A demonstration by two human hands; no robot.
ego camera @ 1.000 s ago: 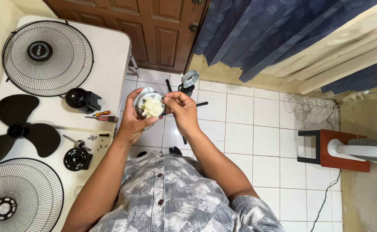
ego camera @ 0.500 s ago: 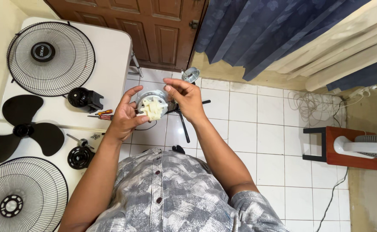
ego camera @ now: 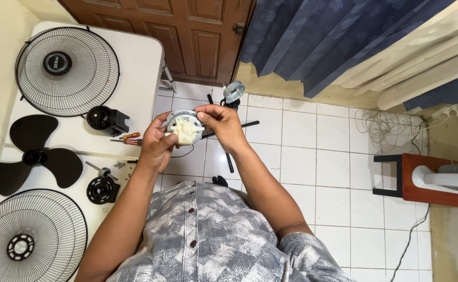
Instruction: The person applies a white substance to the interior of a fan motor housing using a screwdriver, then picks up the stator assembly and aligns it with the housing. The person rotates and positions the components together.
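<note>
I hold a small round fan motor part (ego camera: 185,128), cream plastic with a metal rim, in front of my chest. My left hand (ego camera: 155,146) cups it from below and the left. My right hand (ego camera: 221,125) grips its top right edge with the fingertips. A thin dark wire hangs from the part. Below my hands on the tiled floor stands a black fan stand (ego camera: 232,130) with a metal cap (ego camera: 234,91) at its top.
A white table (ego camera: 135,68) at the left carries two wire fan guards (ego camera: 67,70) (ego camera: 27,237), a black fan blade (ego camera: 33,156), a black motor housing (ego camera: 106,120), a round black piece (ego camera: 102,189), screwdrivers (ego camera: 127,139) and screws. A standing fan on a red base (ego camera: 430,180) sits right, with coiled white cable (ego camera: 383,128).
Both hands have stayed on the motor part, which has turned slightly between them. The view has shifted a little.
</note>
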